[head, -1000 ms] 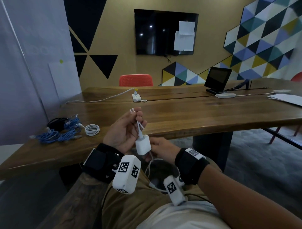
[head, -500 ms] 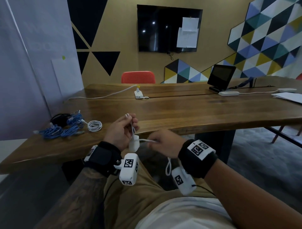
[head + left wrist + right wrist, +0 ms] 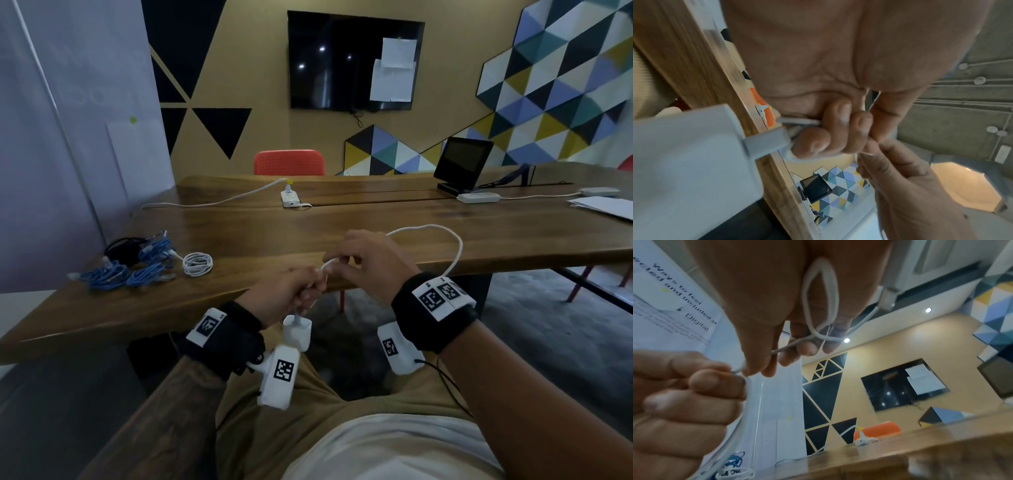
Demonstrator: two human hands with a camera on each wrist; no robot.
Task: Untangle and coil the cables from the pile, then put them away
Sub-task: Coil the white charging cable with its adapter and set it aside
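My left hand [image 3: 291, 291] grips a thin white cable [image 3: 457, 248] just above the table's near edge. The cable's white charger block [image 3: 297, 331] hangs below the fist. My right hand [image 3: 346, 265] pinches the same cable right beside the left fingers, and a wide loop arcs out to its right. In the left wrist view the left fingers [image 3: 830, 134] curl round the cable next to the charger block [image 3: 684, 162]. The right wrist view shows the cable [image 3: 830, 288] looping across my right palm. A pile of blue cables [image 3: 130, 270], a black cable [image 3: 123, 246] and a coiled white cable [image 3: 197, 263] lies at the table's left.
On the wooden table [image 3: 376, 233] are a white power strip [image 3: 289, 198] with its cord, a small dark screen [image 3: 462, 164], a white box [image 3: 478, 197] and papers [image 3: 606, 207] at the right. An orange chair [image 3: 289, 162] stands behind. My lap is under the near edge.
Both hands rose from my lap to the table edge. My right hand swung up and over beside the left, carrying a loop of the white cable. The charger block still hangs below the left hand.
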